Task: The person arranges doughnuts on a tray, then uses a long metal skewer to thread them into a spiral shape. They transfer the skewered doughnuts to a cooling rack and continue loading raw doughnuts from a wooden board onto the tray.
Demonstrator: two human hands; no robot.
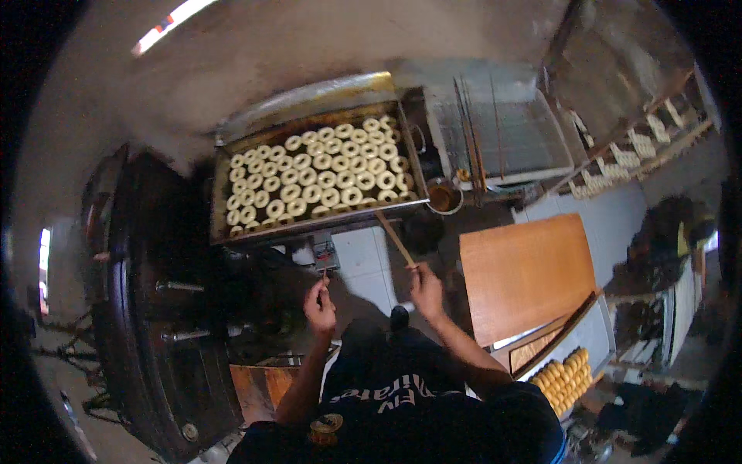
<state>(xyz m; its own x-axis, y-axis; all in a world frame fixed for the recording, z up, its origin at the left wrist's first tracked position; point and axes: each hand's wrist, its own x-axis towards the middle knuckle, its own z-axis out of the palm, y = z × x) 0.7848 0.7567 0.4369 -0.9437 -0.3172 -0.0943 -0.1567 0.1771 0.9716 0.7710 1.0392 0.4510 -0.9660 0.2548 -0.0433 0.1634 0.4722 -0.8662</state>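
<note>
Many pale dough rings (325,179) lie close together in a wide rectangular fryer (309,219) in front of me. My right hand (426,291) is closed round a light wooden stick (396,241), whose far end meets the fryer's near rim. Left of it, my left hand (319,308) is closed on a thin reddish stick (325,275). That stick points up toward a small grey box (325,253) below the fryer. Neither hand touches the rings.
Right of the fryer hangs a small pot (444,196) of brown liquid, beside a metal tray (502,182) with long rods (471,139) across it. An orange-brown board (529,274) lies at my right, near stacked golden rings (563,382). A dark cabinet (166,309) stands at left.
</note>
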